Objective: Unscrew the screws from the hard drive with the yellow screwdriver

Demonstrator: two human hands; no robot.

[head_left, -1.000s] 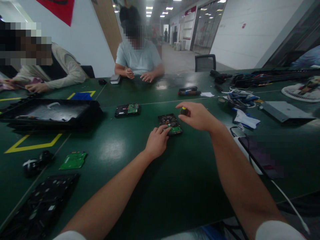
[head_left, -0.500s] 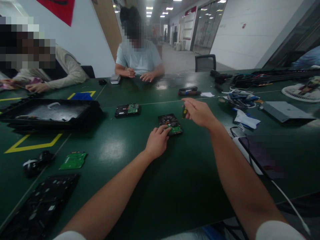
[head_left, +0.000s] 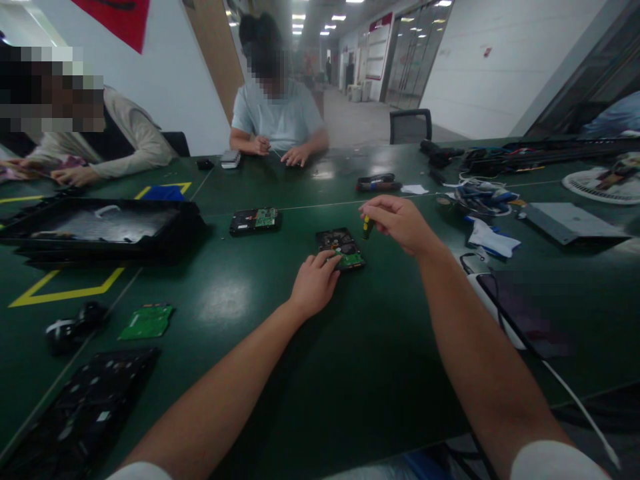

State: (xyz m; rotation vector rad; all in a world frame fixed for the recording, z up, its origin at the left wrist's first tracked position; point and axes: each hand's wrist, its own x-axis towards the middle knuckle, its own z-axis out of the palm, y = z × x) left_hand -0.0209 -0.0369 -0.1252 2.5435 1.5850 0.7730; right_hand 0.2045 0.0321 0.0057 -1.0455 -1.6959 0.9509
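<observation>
A hard drive [head_left: 336,241] lies board-up on the green table [head_left: 280,373], its green circuit board facing me. My left hand [head_left: 313,283] rests on its near edge, fingers pressing the drive down. My right hand [head_left: 400,223] hovers just right of the drive, fingers closed on a small screwdriver [head_left: 367,227] with a black and yellow handle, held upright beside the drive's far right corner.
A second hard drive [head_left: 255,219] lies further left. A black tray [head_left: 95,227], a loose green board [head_left: 147,321], and a black panel [head_left: 75,413] sit on the left. Cables, tools and a grey case [head_left: 570,223] crowd the right. Two people sit across the table.
My right hand has turned the screwdriver from cupped under the palm to upright in the fingertips and shifted slightly right. My left hand has stayed on the drive.
</observation>
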